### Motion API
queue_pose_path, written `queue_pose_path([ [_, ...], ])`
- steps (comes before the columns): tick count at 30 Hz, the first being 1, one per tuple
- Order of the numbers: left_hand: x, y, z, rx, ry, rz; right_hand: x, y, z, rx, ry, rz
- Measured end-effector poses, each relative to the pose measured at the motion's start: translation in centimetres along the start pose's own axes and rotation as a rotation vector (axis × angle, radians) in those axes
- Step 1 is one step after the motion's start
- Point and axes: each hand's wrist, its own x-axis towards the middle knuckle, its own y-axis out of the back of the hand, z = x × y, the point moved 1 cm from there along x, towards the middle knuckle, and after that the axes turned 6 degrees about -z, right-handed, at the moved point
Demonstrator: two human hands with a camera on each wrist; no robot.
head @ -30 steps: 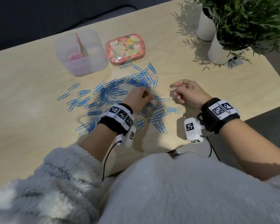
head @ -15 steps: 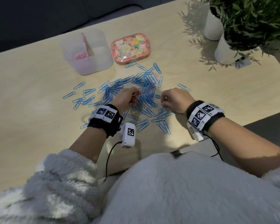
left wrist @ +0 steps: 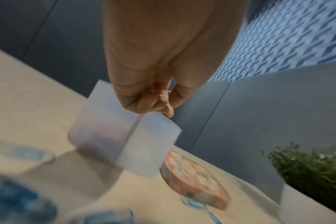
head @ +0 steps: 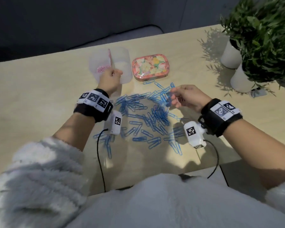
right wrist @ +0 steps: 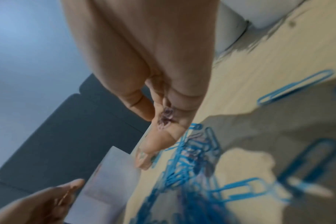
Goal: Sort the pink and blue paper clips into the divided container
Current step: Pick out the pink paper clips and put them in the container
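pink clips (head: 102, 69) fill one half of our container (head: 95, 63); the other half looks empty, and blue clips (head: 148, 116) lie scattered across the table (head: 31, 96), unsorted. our left hand (head: 109, 79), at the container's near wall, pinches a pink clip; our right hand (head: 186, 97) cups several small pinkish clips above the pile.
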Motion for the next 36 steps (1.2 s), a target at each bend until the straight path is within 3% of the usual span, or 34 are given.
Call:
queue_pose_path([
  [6,4.1,4.4,2.0,0.306,0.043,0.103,2.7,-3.7,-4.0,0.091,-0.116,-0.082],
  [11,4.3,5.8,1.0,0.271,0.052,-0.018,5.2,-9.3,-8.7,0.162,-0.083,-0.167],
  [14,2.2,6.7,0.0,0.221,-0.073,0.037,7.1,-13.2,-11.2,0.171,-0.058,-0.201],
  [17,-1.5,6.8,-2.1,0.386,-0.323,0.134,9.2,-16.9,-12.8,0.141,-0.047,-0.204],
  [18,-2.9,6.5,-2.9,0.436,-0.341,0.134,9.7,-18.0,-13.2,0.131,-0.047,-0.203],
  [22,-6.6,4.8,-6.1,0.619,-0.345,-0.026,10.8,-20.1,-13.9,0.097,-0.010,-0.187],
  [27,-7.6,1.8,-7.3,0.769,-0.405,-0.295,9.2,-15.6,-13.0,0.148,0.137,-0.165],
  [30,-7.1,-0.4,-6.8,0.814,-0.470,-0.416,6.6,-10.3,-10.3,0.125,0.156,-0.001],
  [33,-6.9,-3.1,-5.7,0.875,-0.557,-0.527,4.1,-4.8,-6.4,-0.061,0.122,0.148],
  [36,-6.9,-5.5,-4.9,0.867,-0.632,-0.515,2.2,-1.4,-2.4,-0.301,0.098,0.231],
])
